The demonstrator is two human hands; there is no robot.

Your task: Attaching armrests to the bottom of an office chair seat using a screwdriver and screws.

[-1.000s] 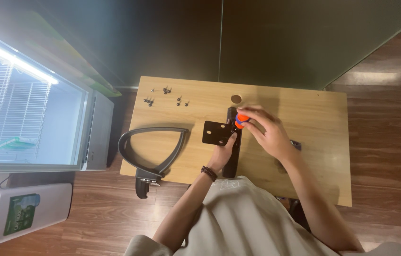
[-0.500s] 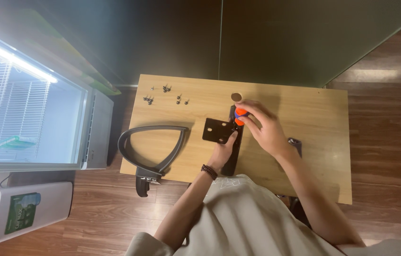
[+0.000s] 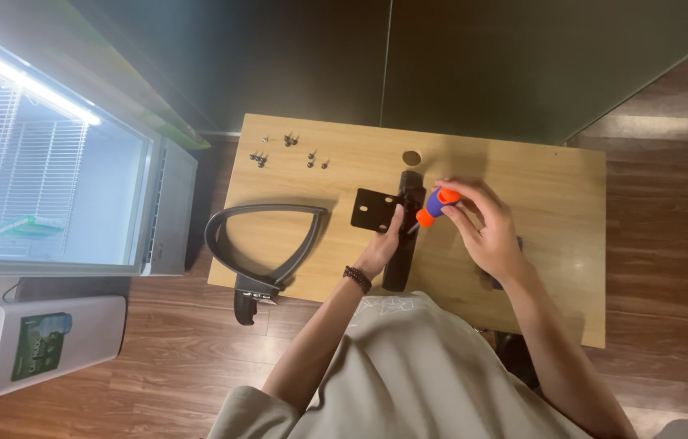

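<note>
Wooden desk (image 3: 539,187) carried a black bracket (image 3: 397,223) near its middle, with loose screws (image 3: 287,150) well apart. Left hand (image 3: 383,244) pressed flat on the bracket; right hand (image 3: 486,228), wrist bent, pinched an orange screwdriver (image 3: 435,205) tilted onto it

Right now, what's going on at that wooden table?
A person holds an orange and blue screwdriver in the right hand, its tip down at a black bracket on the table. The left hand steadies the bracket. A black chair armrest lies to the left, with loose screws near the far edge.
</note>
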